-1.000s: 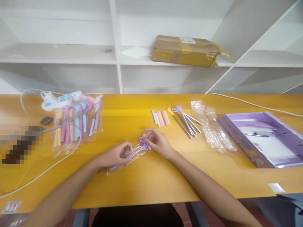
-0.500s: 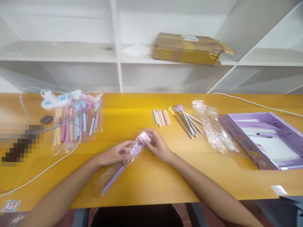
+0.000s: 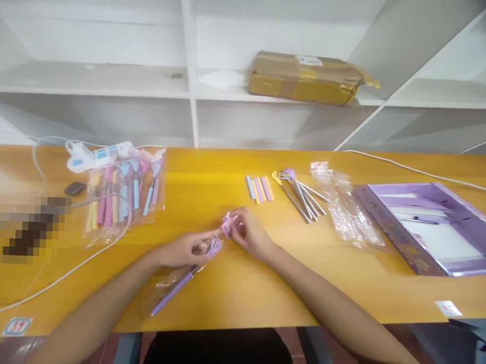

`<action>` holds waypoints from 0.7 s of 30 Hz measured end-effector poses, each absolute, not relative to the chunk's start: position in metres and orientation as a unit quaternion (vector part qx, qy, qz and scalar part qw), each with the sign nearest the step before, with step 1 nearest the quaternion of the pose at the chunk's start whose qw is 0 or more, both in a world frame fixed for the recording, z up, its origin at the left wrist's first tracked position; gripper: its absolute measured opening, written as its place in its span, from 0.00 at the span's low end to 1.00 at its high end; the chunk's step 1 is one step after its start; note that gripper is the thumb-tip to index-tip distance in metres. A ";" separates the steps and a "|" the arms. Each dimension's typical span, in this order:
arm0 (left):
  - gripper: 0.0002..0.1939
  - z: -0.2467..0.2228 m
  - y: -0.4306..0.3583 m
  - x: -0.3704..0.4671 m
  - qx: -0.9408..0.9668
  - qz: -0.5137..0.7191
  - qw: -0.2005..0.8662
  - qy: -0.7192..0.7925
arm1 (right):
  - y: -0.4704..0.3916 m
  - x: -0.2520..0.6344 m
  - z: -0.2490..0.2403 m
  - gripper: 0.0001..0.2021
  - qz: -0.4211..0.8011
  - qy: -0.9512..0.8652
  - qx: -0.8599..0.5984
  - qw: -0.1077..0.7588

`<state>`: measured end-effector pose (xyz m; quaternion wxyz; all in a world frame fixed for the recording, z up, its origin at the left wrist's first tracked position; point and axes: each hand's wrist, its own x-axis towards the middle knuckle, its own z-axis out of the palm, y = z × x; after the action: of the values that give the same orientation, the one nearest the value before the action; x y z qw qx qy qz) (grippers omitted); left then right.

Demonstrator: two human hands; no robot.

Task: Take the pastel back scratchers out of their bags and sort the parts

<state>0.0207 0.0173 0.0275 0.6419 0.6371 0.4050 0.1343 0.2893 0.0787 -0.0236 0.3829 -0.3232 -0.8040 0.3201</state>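
Yellow tabletop (image 3: 231, 293), white shelving behind. Left hand (image 3: 185, 250) pinches a clear sleeve (image 3: 171, 285) holding a purple-handled utensil (image 3: 175, 290), near the table's front edge. Right hand (image 3: 247, 232) fingertips closed on the sleeve's pink top flap (image 3: 228, 223). Loose metal utensils (image 3: 300, 192) lie well apart.

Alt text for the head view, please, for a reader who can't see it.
Over a yellow table, the left hand and right hand hold a purple-handled tool in a clear sleeve, the right pinching its pink top end. Behind lie a bag of pastel tools, loose metal tools and a purple tray.
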 end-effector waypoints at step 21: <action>0.41 0.024 0.020 0.015 0.629 0.147 0.658 0.387 | 0.094 0.308 0.003 0.12 0.369 -0.767 -0.313 0.422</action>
<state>0.0150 0.0200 0.0244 0.6577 0.6295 0.3866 0.1474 0.3077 0.0938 0.0032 0.4220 -0.3129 -0.7667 0.3689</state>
